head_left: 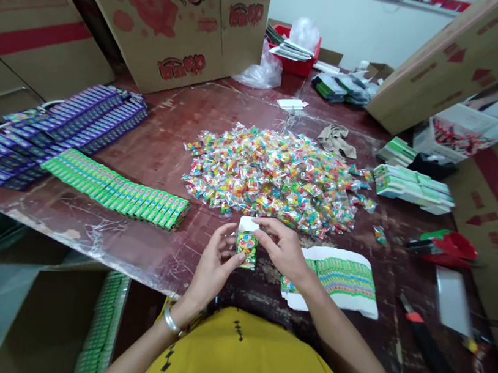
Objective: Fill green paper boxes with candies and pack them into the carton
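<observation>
Held upright in front of me is a small green printed candy box [247,249] with its white top flap raised. My left hand [218,259] grips the box's left side, thumb across the lower front. At the flap, my right hand [281,246] pinches the white edge between thumb and fingers. Just beyond lies a wide heap of clear candy packets [273,177] with colourful pieces inside. Beside my right forearm, a fanned stack of flat green-and-white cartons [342,280] rests on the table. To the left runs a row of filled-looking green boxes [119,190].
Purple boxes [77,119] are stacked at the left. Large cardboard boxes [197,25] stand at the back. On the right are more flat cartons [413,188], a box cutter [432,348] and a grey cloth [336,140]. An open carton [49,319] with green boxes sits below the table edge.
</observation>
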Motion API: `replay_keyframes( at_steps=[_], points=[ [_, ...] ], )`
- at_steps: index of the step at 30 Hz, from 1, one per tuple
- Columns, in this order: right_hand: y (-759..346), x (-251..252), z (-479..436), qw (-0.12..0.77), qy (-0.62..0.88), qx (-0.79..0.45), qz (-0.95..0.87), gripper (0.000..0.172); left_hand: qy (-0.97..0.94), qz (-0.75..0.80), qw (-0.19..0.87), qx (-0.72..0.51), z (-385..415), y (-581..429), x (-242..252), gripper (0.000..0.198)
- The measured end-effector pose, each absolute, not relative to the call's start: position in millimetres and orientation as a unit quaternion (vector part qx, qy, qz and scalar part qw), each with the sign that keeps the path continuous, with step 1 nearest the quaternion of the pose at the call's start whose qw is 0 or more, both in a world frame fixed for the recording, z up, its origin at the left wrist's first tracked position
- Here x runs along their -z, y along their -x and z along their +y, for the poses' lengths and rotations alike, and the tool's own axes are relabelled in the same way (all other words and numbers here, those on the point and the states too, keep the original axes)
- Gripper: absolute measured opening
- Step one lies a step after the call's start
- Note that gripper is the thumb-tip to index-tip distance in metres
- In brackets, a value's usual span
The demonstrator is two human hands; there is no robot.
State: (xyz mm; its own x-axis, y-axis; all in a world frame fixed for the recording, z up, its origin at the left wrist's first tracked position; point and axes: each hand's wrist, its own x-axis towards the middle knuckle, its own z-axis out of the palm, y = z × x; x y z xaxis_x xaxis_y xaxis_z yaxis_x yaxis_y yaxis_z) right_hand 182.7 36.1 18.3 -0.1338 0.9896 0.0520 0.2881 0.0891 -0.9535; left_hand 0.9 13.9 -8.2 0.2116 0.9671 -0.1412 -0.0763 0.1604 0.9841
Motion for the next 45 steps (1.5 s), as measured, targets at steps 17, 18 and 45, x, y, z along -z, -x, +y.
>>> replay_keyframes(
  at_steps=[17, 18, 45],
  points=[
    [-168.7, -3.9, 19.6, 0.492, 0.503, -0.376, -0.603, 0.013, -0.490, 0.418, 0.637, -0.424, 10.2, -5.1, 3.7, 0.037],
    [-169.1, -3.9, 19.8, 0.490, 0.499, -0.382, -0.604, 0.013, -0.480, 0.419, 0.641, -0.427, 9.5, -5.6, 4.3, 0.038],
    [-178.6, -12.1, 36.2, 0.395, 0.509, -0.521, -0.560, 0.028, -0.544, 0.445, 0.609, -0.367, 5.5, 6.1, 1.8, 0.046]
  ],
)
